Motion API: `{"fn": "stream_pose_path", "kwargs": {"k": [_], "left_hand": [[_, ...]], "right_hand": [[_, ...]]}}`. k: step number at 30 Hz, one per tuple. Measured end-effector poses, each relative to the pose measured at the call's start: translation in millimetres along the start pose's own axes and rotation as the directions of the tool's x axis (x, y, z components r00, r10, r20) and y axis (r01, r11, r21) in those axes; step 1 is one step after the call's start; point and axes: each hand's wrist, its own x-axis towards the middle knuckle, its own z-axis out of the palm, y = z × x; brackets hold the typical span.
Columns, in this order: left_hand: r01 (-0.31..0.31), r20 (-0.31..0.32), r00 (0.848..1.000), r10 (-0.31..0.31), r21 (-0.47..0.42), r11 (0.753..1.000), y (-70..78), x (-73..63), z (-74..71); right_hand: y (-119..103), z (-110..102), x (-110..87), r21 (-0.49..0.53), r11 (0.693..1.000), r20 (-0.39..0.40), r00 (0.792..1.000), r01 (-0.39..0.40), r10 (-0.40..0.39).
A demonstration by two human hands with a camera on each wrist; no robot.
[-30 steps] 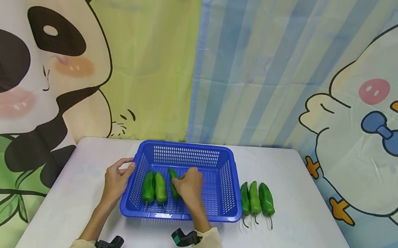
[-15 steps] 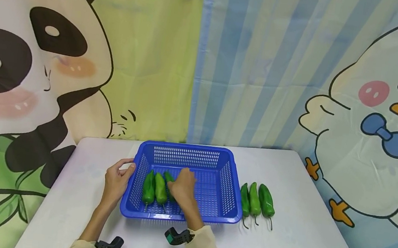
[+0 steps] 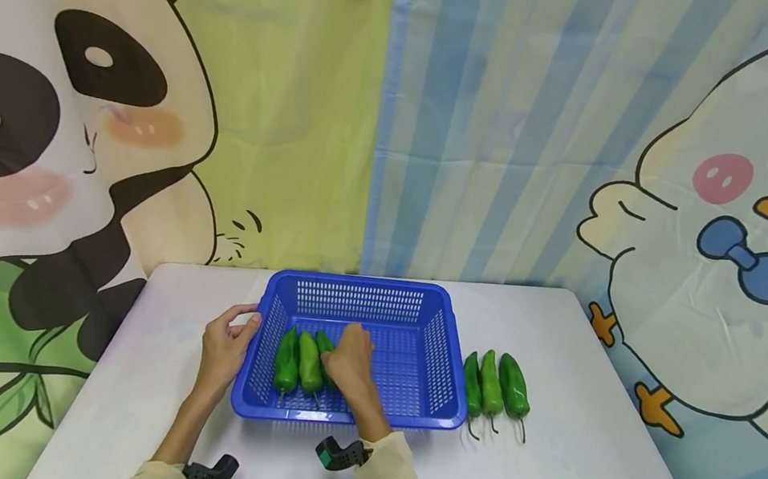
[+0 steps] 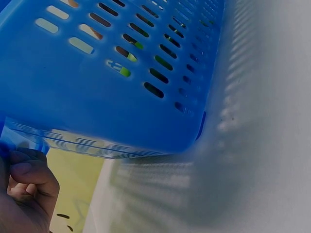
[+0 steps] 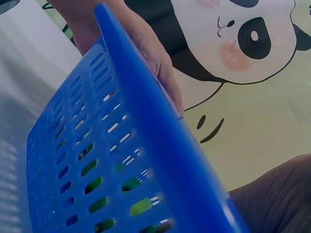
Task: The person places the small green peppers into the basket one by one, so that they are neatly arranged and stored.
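Observation:
A blue plastic basket (image 3: pixel 443 424) with slotted sides stands on the white table. My left hand (image 3: pixel 224 348) grips its left rim; in the left wrist view, curled fingers (image 4: pixel 36 177) show at the basket's edge. Two green peppers (image 3: pixel 309 363) lie side by side in the left part of the basket. Just right of them, my right hand (image 3: pixel 352 361) holds a third green pepper (image 3: pixel 324 342) down inside the basket, its lower part hidden by the hand. In the right wrist view the basket wall (image 5: pixel 160 141) covers most of the peppers.
Three more green peppers (image 3: pixel 494 387) lie in a row on the table (image 3: pixel 588 461), close to the basket's right side. Behind the table hangs a curtain (image 3: pixel 295 139) printed with a panda and a chick.
My right hand has shifted left with its pepper, bringing it up beside the other two in the basket. My left hand and the basket have stayed in place.

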Motion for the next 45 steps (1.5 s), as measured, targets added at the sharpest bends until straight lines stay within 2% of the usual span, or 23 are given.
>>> {"fn": "stream_pose_path", "kwargs": {"k": [7,16,22,26,27,30,32,35,38,42,45], "left_hand": [[0.010,-0.004,1.000,-0.010,0.015,1.000,0.1,1.3,1.4],[-0.004,0.003,1.000,0.004,-0.001,1.000,1.0,3.4,3.2],[0.014,0.003,1.000,-0.014,0.014,1.000,-0.1,2.2,3.5],[0.017,0.006,1.000,-0.017,0.017,1.000,0.2,0.7,1.7],[0.017,0.006,1.000,-0.017,0.015,1.000,0.2,0.5,1.3],[0.016,0.002,1.000,-0.016,0.012,1.000,-0.1,-0.5,0.1],[0.015,0.001,1.000,-0.015,0.012,1.000,-1.1,-0.7,-0.5],[0.023,-0.001,1.000,-0.023,0.010,1.000,-1.6,-1.2,-1.0],[0.023,0.003,1.000,-0.023,0.008,1.000,-0.5,-1.5,-1.2],[0.016,0.005,1.000,-0.016,0.004,1.000,0.7,-1.2,-1.2],[0.012,0.005,1.000,-0.012,-0.006,1.000,0.6,-0.6,-1.0]], "right_hand": [[4,-2,2.4,-0.013,1.000,-0.015,1.000,0.005,-0.005],[12,-10,9.4,-0.006,0.998,0.020,0.998,-0.064,0.064],[23,-13,16.7,-0.009,0.997,-0.002,0.997,-0.074,0.074],[26,-23,17.4,0.039,0.996,-0.011,0.997,-0.081,0.081],[18,-36,10.5,0.046,0.996,-0.012,0.997,-0.072,0.072],[12,-52,3.5,0.078,0.995,-0.036,0.998,-0.054,0.057],[10,-66,-2.1,0.114,0.993,-0.051,0.999,-0.003,0.009],[9,-84,-4.5,0.178,0.984,-0.003,1.000,-0.027,0.028],[8,-103,-5.1,0.165,0.984,0.037,0.998,-0.061,0.056],[-4,-135,-11.5,0.145,0.983,0.076,0.992,-0.115,0.105],[-18,-162,-22.0,0.197,0.972,0.089,0.990,-0.128,0.112]]}}
